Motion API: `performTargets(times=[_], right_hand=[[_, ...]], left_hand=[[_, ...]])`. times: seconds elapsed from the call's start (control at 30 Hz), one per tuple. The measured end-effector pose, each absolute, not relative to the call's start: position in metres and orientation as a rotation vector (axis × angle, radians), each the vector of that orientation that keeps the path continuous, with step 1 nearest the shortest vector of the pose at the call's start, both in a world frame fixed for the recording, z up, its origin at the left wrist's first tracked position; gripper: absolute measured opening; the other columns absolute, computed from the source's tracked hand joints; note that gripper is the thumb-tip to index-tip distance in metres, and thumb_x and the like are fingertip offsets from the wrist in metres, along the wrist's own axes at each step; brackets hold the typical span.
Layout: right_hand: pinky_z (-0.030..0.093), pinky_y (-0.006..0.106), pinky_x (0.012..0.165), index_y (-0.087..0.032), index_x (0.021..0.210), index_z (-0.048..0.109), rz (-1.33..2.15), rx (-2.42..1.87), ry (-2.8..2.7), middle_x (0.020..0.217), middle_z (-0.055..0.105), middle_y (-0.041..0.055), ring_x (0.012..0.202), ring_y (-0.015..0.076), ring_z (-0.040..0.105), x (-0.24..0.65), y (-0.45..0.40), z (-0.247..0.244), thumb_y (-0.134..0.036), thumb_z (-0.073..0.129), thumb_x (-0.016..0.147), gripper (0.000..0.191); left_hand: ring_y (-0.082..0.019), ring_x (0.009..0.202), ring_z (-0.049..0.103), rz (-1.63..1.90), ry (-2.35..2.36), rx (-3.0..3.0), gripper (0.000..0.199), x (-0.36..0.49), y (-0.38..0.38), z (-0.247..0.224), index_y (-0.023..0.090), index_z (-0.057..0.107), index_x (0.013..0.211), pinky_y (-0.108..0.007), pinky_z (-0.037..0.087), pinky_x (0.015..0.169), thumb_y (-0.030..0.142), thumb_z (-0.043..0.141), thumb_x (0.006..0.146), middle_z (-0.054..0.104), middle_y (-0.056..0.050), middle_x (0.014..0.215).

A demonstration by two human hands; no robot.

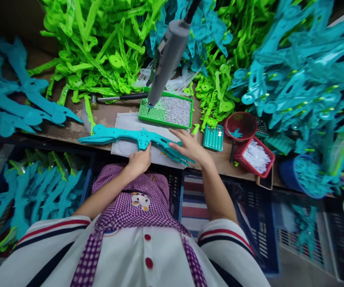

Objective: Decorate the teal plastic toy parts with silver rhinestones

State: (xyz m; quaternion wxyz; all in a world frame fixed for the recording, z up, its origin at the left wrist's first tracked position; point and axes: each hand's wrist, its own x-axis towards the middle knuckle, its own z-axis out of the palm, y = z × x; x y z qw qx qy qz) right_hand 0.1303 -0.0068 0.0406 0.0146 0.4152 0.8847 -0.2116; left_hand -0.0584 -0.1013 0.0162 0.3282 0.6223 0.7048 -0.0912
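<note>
A long teal plastic part (124, 134) lies across a pale cloth (119, 149) at the bench's front edge. My left hand (140, 161) is at its middle, index finger stretched onto the round hub and the other fingers curled. My right hand (189, 147) rests over the part's right end with its fingers spread. Above the cloth hangs a grey power screwdriver (168, 59), its tip over a green tray (177, 111) of small metal screws. Neither hand touches the screwdriver.
Heaps of green parts (100, 48) and teal parts (303, 71) cover the back. At right are a teal tray (213, 138), a red bowl (240, 125), a red basket (255, 157) and a blue bucket (306, 175). A crate of teal parts (40, 191) stands lower left. A hammer (112, 98) lies behind.
</note>
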Motion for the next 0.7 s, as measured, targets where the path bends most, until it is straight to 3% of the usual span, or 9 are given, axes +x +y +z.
performTargets(times=[0.1,0.3,0.43,0.7], right_hand=[[0.036,0.051,0.107,-0.024,0.146,0.040,-0.429,1.225,2.818,0.145,0.051,0.0141,0.133,0.0304,0.048,0.159,-0.035,0.047,-0.039,0.049,0.093,0.057],[0.030,0.055,0.106,-0.019,0.142,0.047,-0.162,1.332,2.828,0.139,0.058,0.0184,0.125,0.0314,0.056,0.169,-0.062,0.018,-0.024,0.043,0.094,0.049],[0.030,0.054,0.105,-0.018,0.142,0.048,-0.153,1.377,2.834,0.140,0.058,0.0175,0.125,0.0309,0.056,0.170,-0.064,0.006,-0.027,0.040,0.096,0.048],[0.023,0.053,0.113,-0.022,0.152,0.033,-0.102,1.433,2.916,0.150,0.047,0.0124,0.139,0.0280,0.045,0.142,-0.081,0.008,-0.038,0.036,0.099,0.055]], left_hand=[[-0.033,0.105,0.067,-0.237,1.838,1.635,0.061,-0.059,-0.102,0.015,0.016,0.012,0.157,-0.046,0.048,0.090,0.031,0.025,0.099,0.070,-0.020,0.112],[-0.034,0.104,0.067,-0.258,1.845,1.650,0.061,-0.059,-0.102,0.014,0.014,0.012,0.157,-0.047,0.048,0.089,0.031,0.025,0.099,0.070,-0.021,0.111],[-0.033,0.103,0.068,-0.269,1.846,1.657,0.062,-0.059,-0.102,0.014,0.014,0.011,0.157,-0.046,0.048,0.089,0.033,0.024,0.100,0.071,-0.021,0.110],[-0.033,0.105,0.068,-0.267,1.854,1.652,0.061,-0.059,-0.103,0.014,0.016,0.010,0.157,-0.047,0.048,0.090,0.033,0.025,0.100,0.069,-0.022,0.115]])
